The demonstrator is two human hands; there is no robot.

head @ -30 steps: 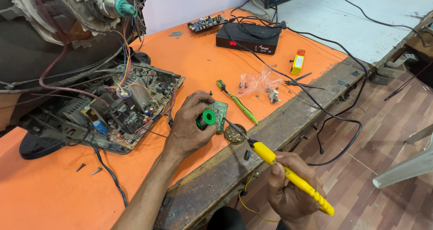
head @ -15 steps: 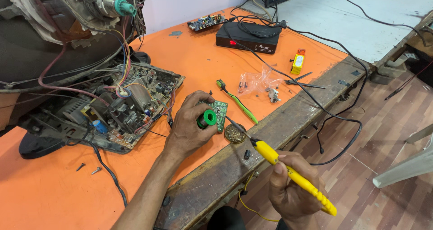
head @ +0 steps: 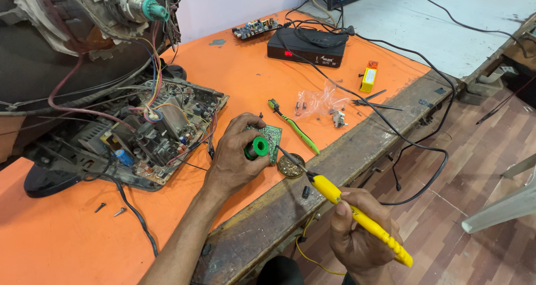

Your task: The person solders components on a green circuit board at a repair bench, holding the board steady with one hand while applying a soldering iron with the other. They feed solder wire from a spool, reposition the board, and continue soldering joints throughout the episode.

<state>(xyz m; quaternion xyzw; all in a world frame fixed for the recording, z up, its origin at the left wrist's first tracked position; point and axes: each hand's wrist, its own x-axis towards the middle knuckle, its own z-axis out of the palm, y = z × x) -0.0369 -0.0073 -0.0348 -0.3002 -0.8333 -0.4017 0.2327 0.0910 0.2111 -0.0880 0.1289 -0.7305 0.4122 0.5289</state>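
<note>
- Head view: left hand [head: 234,159] pinches a small green circuit board [head: 271,140] with a green round part, near the front edge of the orange table [head: 234,67].
- Right hand [head: 357,237] fist-wraps a yellow soldering iron [head: 357,215]; its tip sits by the board.
- Board looks light, stiff and fragile; best gripped by its edges.
- Opened television chassis [head: 139,140] lies to the left.
</note>
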